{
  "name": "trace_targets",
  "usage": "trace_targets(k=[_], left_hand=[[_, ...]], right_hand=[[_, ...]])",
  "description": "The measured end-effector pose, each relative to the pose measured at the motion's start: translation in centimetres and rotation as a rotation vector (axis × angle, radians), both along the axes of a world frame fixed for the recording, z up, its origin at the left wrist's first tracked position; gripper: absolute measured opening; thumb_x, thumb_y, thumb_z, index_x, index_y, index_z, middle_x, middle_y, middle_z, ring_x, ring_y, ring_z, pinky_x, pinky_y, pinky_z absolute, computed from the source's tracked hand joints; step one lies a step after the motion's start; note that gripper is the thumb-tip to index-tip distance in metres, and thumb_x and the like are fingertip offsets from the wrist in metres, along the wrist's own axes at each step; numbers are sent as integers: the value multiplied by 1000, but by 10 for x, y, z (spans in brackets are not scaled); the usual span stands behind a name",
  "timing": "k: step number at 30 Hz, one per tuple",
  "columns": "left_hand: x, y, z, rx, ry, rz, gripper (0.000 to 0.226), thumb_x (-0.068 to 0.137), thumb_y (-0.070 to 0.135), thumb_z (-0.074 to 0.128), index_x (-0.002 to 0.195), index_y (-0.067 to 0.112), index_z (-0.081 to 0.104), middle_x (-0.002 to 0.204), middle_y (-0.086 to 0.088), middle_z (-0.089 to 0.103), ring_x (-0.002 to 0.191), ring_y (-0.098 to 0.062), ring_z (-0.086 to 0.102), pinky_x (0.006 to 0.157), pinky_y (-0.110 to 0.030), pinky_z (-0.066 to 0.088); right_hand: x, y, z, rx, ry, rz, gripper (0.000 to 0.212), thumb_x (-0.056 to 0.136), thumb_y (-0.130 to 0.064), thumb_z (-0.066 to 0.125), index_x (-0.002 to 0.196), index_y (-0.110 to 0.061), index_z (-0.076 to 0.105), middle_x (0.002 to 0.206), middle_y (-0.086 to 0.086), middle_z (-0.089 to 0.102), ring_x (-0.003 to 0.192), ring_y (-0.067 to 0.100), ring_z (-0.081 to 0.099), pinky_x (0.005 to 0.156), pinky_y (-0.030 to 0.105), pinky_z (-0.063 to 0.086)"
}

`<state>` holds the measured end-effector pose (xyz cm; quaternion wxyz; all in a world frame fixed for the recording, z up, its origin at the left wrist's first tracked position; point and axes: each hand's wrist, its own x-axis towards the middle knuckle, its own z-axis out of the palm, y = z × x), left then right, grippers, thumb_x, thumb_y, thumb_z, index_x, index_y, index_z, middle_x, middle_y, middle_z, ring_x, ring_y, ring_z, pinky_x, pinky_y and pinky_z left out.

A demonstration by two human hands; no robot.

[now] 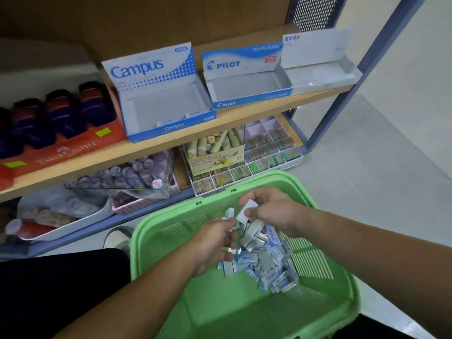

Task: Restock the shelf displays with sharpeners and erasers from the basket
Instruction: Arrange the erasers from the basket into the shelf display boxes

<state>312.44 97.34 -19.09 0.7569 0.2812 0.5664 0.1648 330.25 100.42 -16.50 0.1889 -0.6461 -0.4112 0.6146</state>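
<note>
A green plastic basket (171, 231) sits in front of me with a heap of blue-and-white wrapped erasers (266, 263) inside. My left hand (212, 243) is over the heap and grips several erasers, some sticking out above its fingers. My right hand (271, 209) pinches one white eraser (247, 211) just above the heap. On the wooden shelf stand a Campus display box (161, 99) with a few erasers at its front, a Pilot display box (247, 79) that looks bare inside, and a white display box (320, 67).
A red Faber-Castell tray (63, 148) of dark sharpeners stands at the shelf's left. The lower shelf holds a hand cream box (215, 160), a divided tray of small packets (271, 148) and a clear bin of round items (129, 174). A blue upright (347, 86) bounds the right.
</note>
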Motion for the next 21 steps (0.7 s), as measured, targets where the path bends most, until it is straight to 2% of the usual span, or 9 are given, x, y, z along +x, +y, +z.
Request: trace_targets(k=[2, 5, 8, 12, 17, 19, 21], left_hand=[[4, -4, 19, -21, -57, 58, 25, 108, 25, 47, 123, 5, 51, 80, -8, 59, 70, -20, 57, 56, -33, 47], [6, -11, 45, -11, -77, 99, 25, 108, 26, 47, 125, 8, 49, 86, -11, 58, 71, -20, 57, 55, -33, 51], [3, -19, 70, 13, -113, 108, 25, 107, 26, 53, 125, 11, 47, 89, -13, 64, 69, -18, 58, 54, -32, 51], [5, -28, 95, 75, -97, 99, 20, 102, 25, 61, 115, 12, 55, 88, -6, 61, 69, -13, 54, 54, -27, 50], [-7, -29, 120, 159, 4, -26, 14, 103, 24, 59, 114, 15, 56, 92, -7, 57, 74, -15, 50, 55, -25, 47], [-18, -25, 134, 205, 46, -41, 14, 104, 22, 57, 117, 15, 56, 91, -7, 57, 73, -14, 50, 54, -25, 46], [-28, -19, 152, 247, 44, -41, 15, 105, 21, 56, 118, 14, 55, 88, -6, 56, 73, -14, 50, 55, -25, 45]], right_hand=[[-10, -8, 12, 33, -8, -39, 26, 91, 8, 64, 101, -16, 70, 91, 6, 71, 67, 16, 64, 65, 37, 51], [-18, -15, 29, 84, -7, -146, 26, 91, 6, 64, 101, -18, 71, 96, 9, 70, 66, 18, 63, 50, 29, 49], [-21, -17, 48, 126, 18, -204, 24, 92, 4, 65, 102, -17, 70, 102, 12, 70, 72, 23, 63, 48, 28, 48], [-22, -29, 68, 158, 19, -208, 21, 91, 3, 65, 100, -16, 68, 100, 12, 66, 71, 23, 60, 45, 27, 45], [-13, -44, 93, 167, -63, -142, 17, 93, 2, 62, 100, -14, 65, 89, 16, 61, 55, 24, 53, 39, 27, 39], [-9, -47, 109, 160, -114, -100, 17, 95, -1, 60, 103, -15, 63, 92, 17, 61, 64, 24, 56, 40, 28, 40], [-7, -49, 128, 131, -128, -71, 14, 99, -7, 54, 110, -14, 59, 107, 13, 61, 75, 22, 63, 41, 27, 39]])
